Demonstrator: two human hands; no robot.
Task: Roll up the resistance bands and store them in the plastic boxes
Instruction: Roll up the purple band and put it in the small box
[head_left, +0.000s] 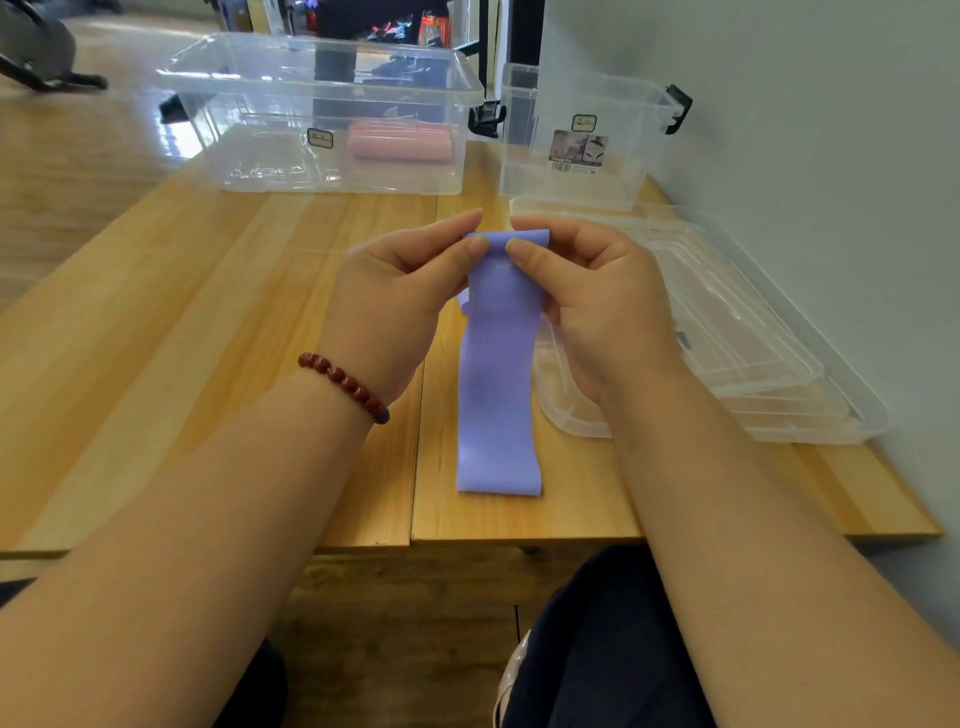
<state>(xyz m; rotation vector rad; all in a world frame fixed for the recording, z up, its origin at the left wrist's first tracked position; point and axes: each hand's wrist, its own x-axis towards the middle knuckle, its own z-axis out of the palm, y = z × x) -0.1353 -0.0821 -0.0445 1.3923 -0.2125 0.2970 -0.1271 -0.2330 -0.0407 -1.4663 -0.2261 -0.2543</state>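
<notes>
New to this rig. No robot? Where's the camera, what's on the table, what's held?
No robot: a person works bare-handed, filmed by one wide-angle camera worn on the head, looking forward and down, so the arms are the wearer's own. The left hand, with a red bead bracelet on its wrist, and the right hand both pinch the far end of a flat purple elastic resistance band; its remainder lies on the light wooden table. At the back stands a large clear plastic box holding a rolled pink band, and beside it a smaller clear plastic box with black latches. Clear plastic lids lie stacked at the right.
</notes>
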